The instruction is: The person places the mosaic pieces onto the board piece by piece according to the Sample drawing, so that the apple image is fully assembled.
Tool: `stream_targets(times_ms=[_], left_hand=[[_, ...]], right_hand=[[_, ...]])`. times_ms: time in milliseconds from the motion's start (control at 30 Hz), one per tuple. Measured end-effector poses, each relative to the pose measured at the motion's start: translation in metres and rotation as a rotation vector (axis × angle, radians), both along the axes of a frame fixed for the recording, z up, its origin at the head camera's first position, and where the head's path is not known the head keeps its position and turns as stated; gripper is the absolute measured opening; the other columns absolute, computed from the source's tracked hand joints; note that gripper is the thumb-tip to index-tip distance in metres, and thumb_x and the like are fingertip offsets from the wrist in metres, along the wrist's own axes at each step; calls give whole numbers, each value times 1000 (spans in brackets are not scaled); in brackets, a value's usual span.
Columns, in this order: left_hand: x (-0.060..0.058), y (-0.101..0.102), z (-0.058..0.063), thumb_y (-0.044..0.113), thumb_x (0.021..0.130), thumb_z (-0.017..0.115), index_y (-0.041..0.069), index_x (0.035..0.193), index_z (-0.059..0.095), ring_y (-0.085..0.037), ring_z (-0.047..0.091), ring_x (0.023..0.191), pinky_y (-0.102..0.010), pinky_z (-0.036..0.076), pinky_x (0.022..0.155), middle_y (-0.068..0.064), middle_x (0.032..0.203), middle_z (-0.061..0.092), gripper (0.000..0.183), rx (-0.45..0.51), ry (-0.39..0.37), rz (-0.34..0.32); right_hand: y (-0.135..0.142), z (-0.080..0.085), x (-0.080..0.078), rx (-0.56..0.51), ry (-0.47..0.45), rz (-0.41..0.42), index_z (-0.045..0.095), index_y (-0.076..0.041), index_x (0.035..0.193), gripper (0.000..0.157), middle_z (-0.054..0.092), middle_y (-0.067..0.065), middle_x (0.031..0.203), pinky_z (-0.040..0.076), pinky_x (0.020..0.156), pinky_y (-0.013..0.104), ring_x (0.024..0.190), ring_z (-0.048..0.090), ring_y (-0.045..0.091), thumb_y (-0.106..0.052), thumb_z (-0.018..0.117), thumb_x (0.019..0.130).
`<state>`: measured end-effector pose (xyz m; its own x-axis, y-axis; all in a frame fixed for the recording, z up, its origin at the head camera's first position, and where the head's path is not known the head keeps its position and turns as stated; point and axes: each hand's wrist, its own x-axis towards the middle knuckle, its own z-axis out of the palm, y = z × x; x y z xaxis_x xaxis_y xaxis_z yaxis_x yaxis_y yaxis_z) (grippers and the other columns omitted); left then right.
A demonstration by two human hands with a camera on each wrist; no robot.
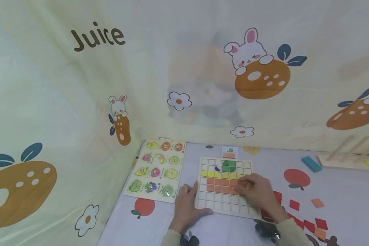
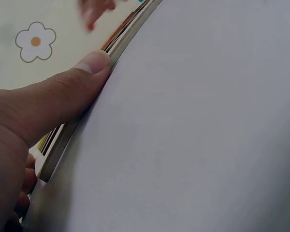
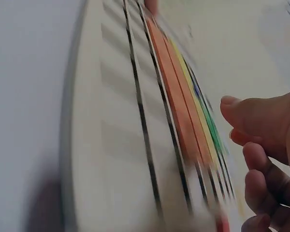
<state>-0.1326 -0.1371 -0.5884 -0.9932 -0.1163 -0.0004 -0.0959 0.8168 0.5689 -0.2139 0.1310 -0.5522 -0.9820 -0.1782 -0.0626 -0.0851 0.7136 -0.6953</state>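
On my feed the grid board point(image 1: 217, 205) sat on the desk point(image 1: 233, 233), far edge close to the desk's back edge. I had the left hand point(image 1: 187, 206) braced at its near left corner, thumb along the near edge, index up the left edge, not clenched. Right hand point(image 1: 256, 190) was over the board's right side, thumb and index pinching a small orange tile point(image 2: 90, 27), only a sliver visible. In the grid: green pieces point(image 1: 232, 164) toward the far edge, blue piece point(image 1: 217, 168) left of them, then a yellow row point(image 1: 210, 174), then two orange rows point(image 1: 214, 181). Card point(image 1: 230, 155) lay just past the far edge. Fruit board point(image 1: 155, 196) took the desk's back left corner. Red tiles point(image 1: 294, 205) were scattered off the board's right edge, loose orange tiles point(image 1: 318, 203) among them. Blue block point(image 1: 311, 164) and peg rack point(image 1: 341, 161) sat farther right, near the back edge
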Motion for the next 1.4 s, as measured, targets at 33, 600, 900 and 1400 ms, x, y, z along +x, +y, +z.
stream_targets(times_ms=[33, 600, 900, 1400], left_hand=[[0, 0, 1, 69, 59, 94, 20, 162, 46, -5, 31, 90, -22, 30, 73, 11, 98, 36, 124, 5, -5, 3], [1, -3, 0, 68, 58, 95, 18, 161, 47, -7, 31, 89, -24, 30, 72, 9, 98, 36, 124, 28, 1, -1], [0, -2, -4, 70, 58, 94, 19, 161, 47, -7, 32, 89, -24, 30, 73, 9, 98, 37, 125, 20, 10, -11], [-1, -3, -5, 73, 57, 93, 20, 162, 46, -7, 32, 90, -24, 30, 73, 10, 98, 37, 126, 30, 0, -1]], right_hand=[[14, 0, 0, 39, 16, -18, 77, -9, 123, 45, 70, 8, 107, 50, 70, 30, 93, 60, 23, -37, 85, 89], [179, -4, 17, 310, -297, -440, 51, 13, 135, 65, 57, 40, 123, 57, 83, 59, 100, 58, 46, -30, 78, 94], [194, -20, 13, 262, -272, -397, 50, 12, 125, 55, 62, 35, 105, 56, 64, 40, 83, 61, 34, -24, 78, 96], [152, 9, 2, -115, -195, -443, 51, -3, 155, 95, 58, 29, 147, 61, 83, 46, 121, 61, 40, -68, 74, 89]])
